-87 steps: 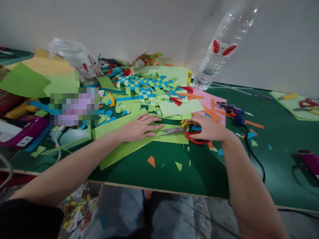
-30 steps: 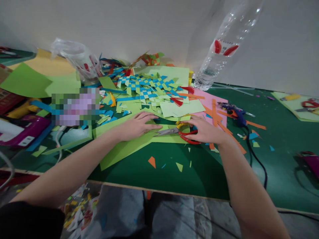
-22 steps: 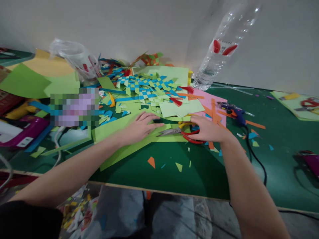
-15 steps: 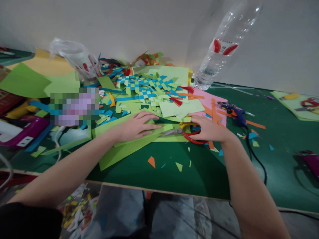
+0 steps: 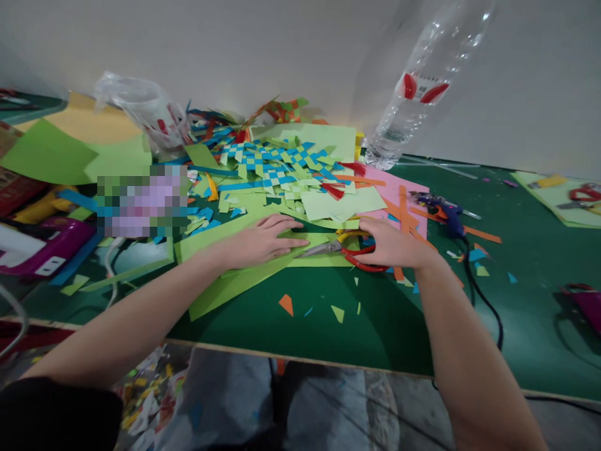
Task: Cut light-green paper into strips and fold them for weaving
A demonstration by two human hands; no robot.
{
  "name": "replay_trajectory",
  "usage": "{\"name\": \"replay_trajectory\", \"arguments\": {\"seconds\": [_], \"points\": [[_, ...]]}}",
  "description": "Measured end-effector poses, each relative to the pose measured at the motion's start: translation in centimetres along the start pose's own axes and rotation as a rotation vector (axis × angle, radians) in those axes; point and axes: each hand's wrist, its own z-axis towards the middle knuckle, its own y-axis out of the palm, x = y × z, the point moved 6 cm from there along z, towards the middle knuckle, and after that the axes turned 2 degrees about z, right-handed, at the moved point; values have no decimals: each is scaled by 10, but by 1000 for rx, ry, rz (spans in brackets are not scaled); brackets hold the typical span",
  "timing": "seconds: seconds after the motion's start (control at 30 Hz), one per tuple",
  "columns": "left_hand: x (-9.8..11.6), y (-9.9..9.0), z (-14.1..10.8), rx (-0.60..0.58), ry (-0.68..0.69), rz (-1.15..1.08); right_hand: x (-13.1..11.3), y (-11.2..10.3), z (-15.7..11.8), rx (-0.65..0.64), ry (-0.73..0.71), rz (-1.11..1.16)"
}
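Note:
My left hand (image 5: 263,241) lies flat with its fingers spread on light green paper (image 5: 230,288) near the middle of the table. In my right hand (image 5: 392,243) are scissors (image 5: 345,245) with red and yellow handles. Their blades point left over the green paper, close to the fingertips of my left hand. Just behind both hands lies a heap of woven blue and green paper strips (image 5: 275,164). Under and beside my right hand are pink paper (image 5: 416,188) and orange strips.
A tall clear bottle (image 5: 413,94) leans by the wall, and a bagged cup (image 5: 153,116) stands back left. A blue glue gun (image 5: 451,220) with a black cord lies right. Paper scraps (image 5: 338,313) dot the green table (image 5: 310,344).
My left hand has shifted very slightly right. The scissors' blades have moved a little left over the paper, still in my right hand.

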Motion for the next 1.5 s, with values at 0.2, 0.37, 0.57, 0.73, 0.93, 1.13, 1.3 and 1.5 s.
{"name": "replay_trajectory", "arguments": {"seconds": [0.2, 0.37, 0.57, 0.73, 0.93, 1.13, 1.3, 1.5], "points": [[-3, 1, -1, -2, -15, -26, -2, -2, 0, -8, -25, -34], [-5, 4, -2, 3, -30, -40, -3, -2, -1, -7, -28, -39], [-3, 4, -1, -6, -10, -10, -13, 3, 3, 15, -45, -46], [-3, 3, -1, -18, -19, -16, -9, 4, 2, -3, -70, -35], [-2, 3, -1, -9, -22, -22, -12, 5, 2, -7, -41, -48], [-2, 3, -2, -16, -20, -40, -26, 10, 3, -18, -19, -52], [-3, 3, -1, -21, -30, -51, -23, 15, 4, -9, -21, -86], [-1, 1, -1, -3, -9, -17, -25, 13, 4, -18, -57, -100]]}}
